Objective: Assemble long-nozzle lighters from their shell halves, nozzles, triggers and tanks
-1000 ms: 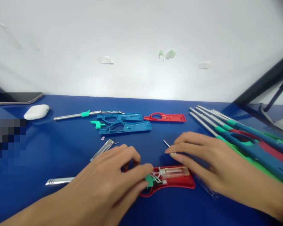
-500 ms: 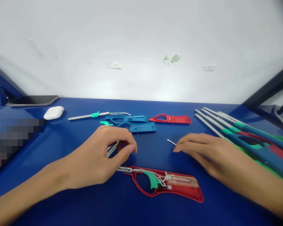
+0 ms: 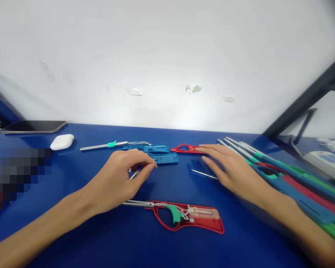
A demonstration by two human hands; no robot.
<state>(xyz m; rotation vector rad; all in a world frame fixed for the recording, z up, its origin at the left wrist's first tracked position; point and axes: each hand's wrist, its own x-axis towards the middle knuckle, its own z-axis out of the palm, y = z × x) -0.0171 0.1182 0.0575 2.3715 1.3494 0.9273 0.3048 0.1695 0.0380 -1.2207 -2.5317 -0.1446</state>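
My left hand (image 3: 120, 175) is raised over the table with thumb and forefinger pinched together; what they hold, if anything, is too small to make out. A thin metal piece (image 3: 134, 175) shows below its curled fingers. My right hand (image 3: 234, 171) stretches forward, fingers extended over the right end of a red lighter casing half (image 3: 184, 149). Beneath that hand lies a thin metal rod (image 3: 202, 173), its far end hidden. Nearest to me is an open red gas lighter (image 3: 212, 224), with a green trigger (image 3: 174, 214), white wires and a clear fuel tank (image 3: 203, 212) inside.
Two blue casing halves (image 3: 167, 159) and a metal lighter tube (image 3: 97, 147) with a green part lie at the back. Several long lighters (image 3: 290, 190) are piled at right. A phone (image 3: 33, 127) and white earbud case (image 3: 62, 142) sit at left.
My right hand has moved forward and left from beside the metal rod to the red casing half, uncovering more of the rod. My left thumb and forefinger have closed together. The view has shifted.
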